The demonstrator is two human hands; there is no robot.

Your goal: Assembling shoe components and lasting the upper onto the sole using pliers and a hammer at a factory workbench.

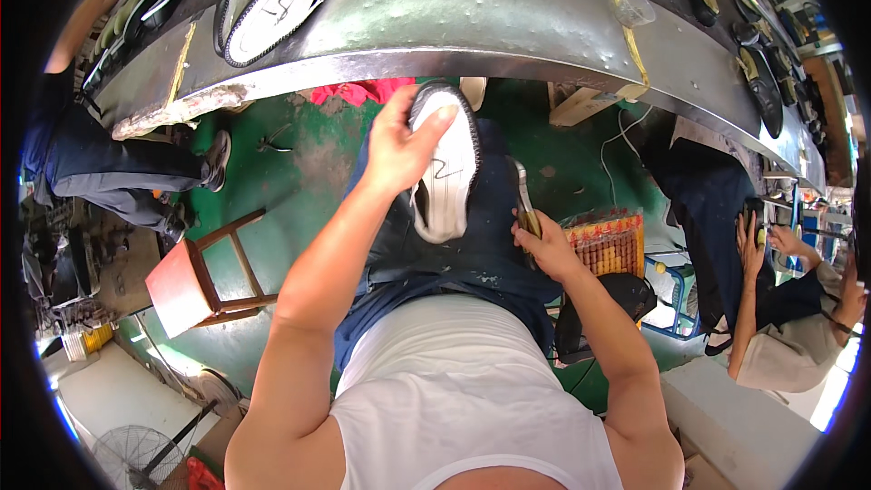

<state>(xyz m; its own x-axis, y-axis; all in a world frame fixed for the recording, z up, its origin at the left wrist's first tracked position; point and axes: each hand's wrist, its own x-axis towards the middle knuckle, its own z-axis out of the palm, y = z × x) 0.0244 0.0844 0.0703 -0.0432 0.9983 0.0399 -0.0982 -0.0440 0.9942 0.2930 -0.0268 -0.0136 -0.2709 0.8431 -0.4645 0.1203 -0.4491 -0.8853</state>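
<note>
My left hand [404, 147] grips a shoe [446, 186] by one end, thumb pressed on its white underside. A black ribbed edge runs round that end, and a dark pen mark shows in the middle. The shoe is above my lap, just off the metal bench's near edge. Lower and to the right, my right hand [546, 243] is closed round a narrow tool [523, 195] with a brownish handle and a pale, slim upper part; its exact kind is unclear. The tool and shoe are apart. Two similar white-bottomed shoes [288, 7] lie on the bench at the far left.
The metal bench [472, 4] crosses ahead, carrying a clear cup [635, 7] and black shoes [760, 91] at right. A wooden stool [186, 286] stands left, a beaded seat [606, 249] right. One person [118, 168] is at left; another [789, 308] at right handles a dark item.
</note>
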